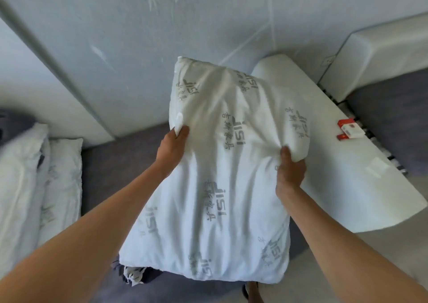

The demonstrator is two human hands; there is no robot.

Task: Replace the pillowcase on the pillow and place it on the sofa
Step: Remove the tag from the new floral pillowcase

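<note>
I hold up a white pillow point(215, 163) printed with grey logos, in the middle of the view above the dark grey sofa seat point(111, 163). My left hand point(172, 146) grips its left edge, fingers tucked behind the fabric. My right hand point(290, 169) pinches a fold of the cover at its right side, thumb on the front. A dark patterned cloth point(136, 273) pokes out below the pillow's lower left corner; I cannot tell what it is.
Two more white pillows point(34, 182) lie on the sofa at the left. A white padded armrest point(347, 163) runs along the right, with a red and white box point(348, 129) on it. The pale backrest point(115, 48) rises behind.
</note>
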